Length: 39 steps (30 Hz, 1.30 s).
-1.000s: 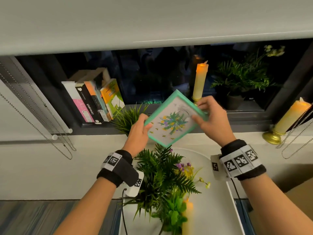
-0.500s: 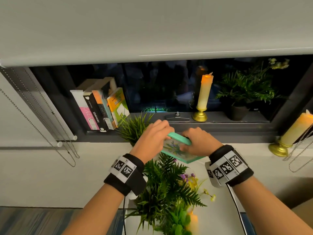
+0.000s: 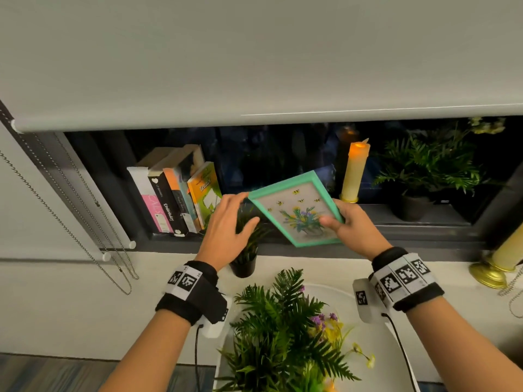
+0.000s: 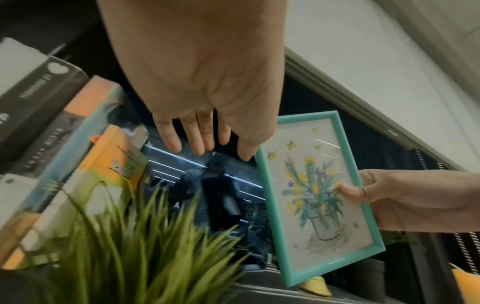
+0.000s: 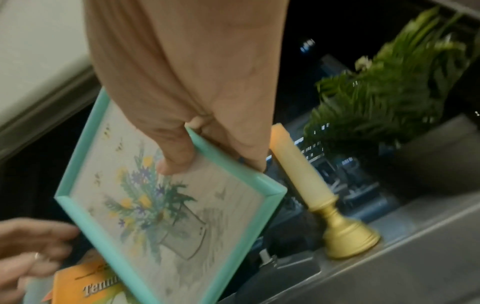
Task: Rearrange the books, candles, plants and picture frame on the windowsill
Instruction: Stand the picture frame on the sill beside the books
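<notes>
My right hand holds the teal picture frame by its right edge, thumb on the glass and fingers behind it. The frame hangs tilted in the air above the sill, its flower picture facing me. My left hand is open with straight fingers, its thumb by the frame's upper left corner. Several books lean at the sill's left. A lit candle on a gold base stands just behind the frame. A leafy potted plant stands further right.
A small grass plant in a black pot stands under my left hand. A second candle is at the far right. A fern with flowers sits on a white table below. The roller blind hangs low, with bead chains left.
The frame was held low and flat in both hands; now it is raised and turned picture-side toward me. My left hand has let go and opened.
</notes>
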{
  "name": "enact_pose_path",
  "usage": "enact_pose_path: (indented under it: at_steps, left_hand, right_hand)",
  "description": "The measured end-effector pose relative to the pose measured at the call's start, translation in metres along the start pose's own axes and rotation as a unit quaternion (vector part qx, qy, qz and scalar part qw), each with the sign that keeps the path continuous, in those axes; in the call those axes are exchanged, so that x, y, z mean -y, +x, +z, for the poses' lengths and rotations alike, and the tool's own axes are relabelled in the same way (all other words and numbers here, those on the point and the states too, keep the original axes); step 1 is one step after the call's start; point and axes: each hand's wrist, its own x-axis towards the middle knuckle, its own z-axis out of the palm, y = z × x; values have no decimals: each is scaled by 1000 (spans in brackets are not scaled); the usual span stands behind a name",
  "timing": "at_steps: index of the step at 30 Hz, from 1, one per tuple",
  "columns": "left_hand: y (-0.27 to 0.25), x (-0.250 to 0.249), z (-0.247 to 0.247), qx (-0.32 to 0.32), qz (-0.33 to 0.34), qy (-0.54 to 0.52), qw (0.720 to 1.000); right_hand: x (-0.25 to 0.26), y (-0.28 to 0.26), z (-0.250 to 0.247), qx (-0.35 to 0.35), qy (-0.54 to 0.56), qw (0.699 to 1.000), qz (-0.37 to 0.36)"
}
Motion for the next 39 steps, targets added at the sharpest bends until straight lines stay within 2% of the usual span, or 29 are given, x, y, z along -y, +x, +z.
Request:
enact_pose_path:
  at_steps: [8, 16, 19, 21, 23, 31, 36, 39]
  left_hand:
    - [26, 62, -15, 20, -81, 73, 994]
    - [37, 94, -3, 66, -149, 13, 987]
    - [39, 103, 4, 129, -162, -2, 978]
    - [39, 107, 10, 196, -161, 0, 967]
    - [39, 107, 18, 231, -150, 9, 961]
    - [41, 118, 33, 210, -63, -23, 975]
    - [41, 120, 29, 227, -51, -58, 971]
    - [37, 125, 33, 215, -50, -83, 972]
  right_hand:
    - [5, 64, 25, -2, 191, 981, 39]
    - [-5, 125, 75, -34, 264, 959, 98]
    - [-6, 136, 84, -22, 305, 947, 102]
    - [-2, 145, 85, -15, 344, 934, 90]
    - [3, 152, 85, -5, 373, 925, 77]
    - [-16, 171, 121, 10, 305, 948, 86]
    - [-36, 175, 147, 11, 327, 938, 115]
    - [-40, 176, 156, 17, 338, 932, 127]
